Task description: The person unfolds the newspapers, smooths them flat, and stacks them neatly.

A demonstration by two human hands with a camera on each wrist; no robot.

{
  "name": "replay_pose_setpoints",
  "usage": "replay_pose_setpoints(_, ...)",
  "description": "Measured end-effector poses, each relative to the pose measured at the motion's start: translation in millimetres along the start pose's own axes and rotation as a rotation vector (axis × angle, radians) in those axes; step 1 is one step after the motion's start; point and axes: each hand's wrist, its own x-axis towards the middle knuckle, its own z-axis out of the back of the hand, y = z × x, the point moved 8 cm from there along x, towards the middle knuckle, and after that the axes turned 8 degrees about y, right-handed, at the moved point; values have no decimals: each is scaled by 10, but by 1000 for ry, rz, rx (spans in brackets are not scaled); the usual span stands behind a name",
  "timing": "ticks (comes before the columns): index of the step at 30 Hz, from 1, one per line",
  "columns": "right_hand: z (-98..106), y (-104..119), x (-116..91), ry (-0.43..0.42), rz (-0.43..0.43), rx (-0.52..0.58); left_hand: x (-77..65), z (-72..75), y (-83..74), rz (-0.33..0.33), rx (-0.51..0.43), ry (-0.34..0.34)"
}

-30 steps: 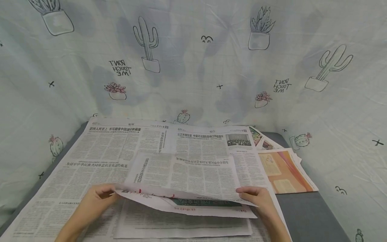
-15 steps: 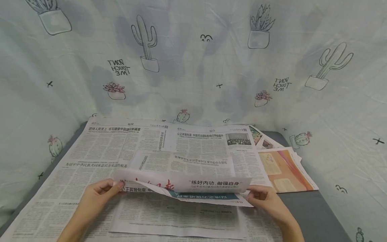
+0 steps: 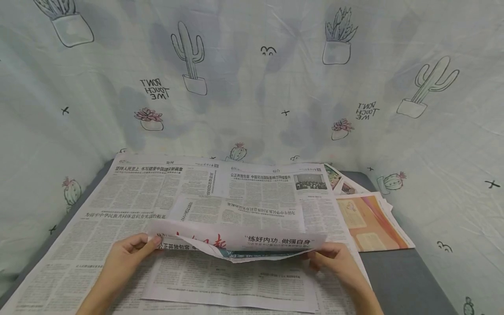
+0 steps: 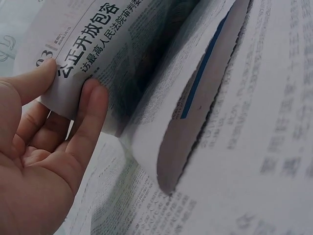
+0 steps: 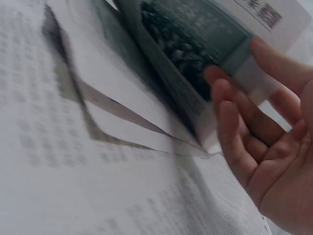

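Observation:
A newspaper (image 3: pixel 283 240) with a red masthead is lifted and partly folded, its upper strip standing toward the head camera. My left hand (image 3: pixel 127 258) pinches its left edge. The left wrist view shows the thumb (image 4: pixel 39 81) on the printed face and other fingers behind the page. At the right edge, my right hand (image 3: pixel 338 264) holds the paper between thumb and fingers. Its fingers (image 5: pixel 227 120) reach over the printed photo in the right wrist view. Loose inner layers (image 5: pixel 122 110) gape between the hands. The lower part of the newspaper (image 3: pixel 232 284) lies flat in front.
Beneath is a larger spread newspaper (image 3: pixel 130 192) covering much of the grey table (image 3: pixel 397 275). An orange printed sheet (image 3: pixel 374 223) and other colour papers (image 3: pixel 342 181) lie at the right. A cactus-print cloth (image 3: pixel 252 87) hangs behind and at the sides.
The upper strip of the newspaper has turned up, showing the red masthead. The right hand has moved slightly left since half a second ago, and the inner layer's right end has been drawn in.

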Motion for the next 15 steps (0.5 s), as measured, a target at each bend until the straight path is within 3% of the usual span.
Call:
replay_pose_setpoints(6,49,-47,-2,-208,-133,-42,-5,-3,-13,-6,7,6)
replay_pose_setpoints(15,34,-72,-17,-299,-201,-84,-21,25,1,42,49,-38)
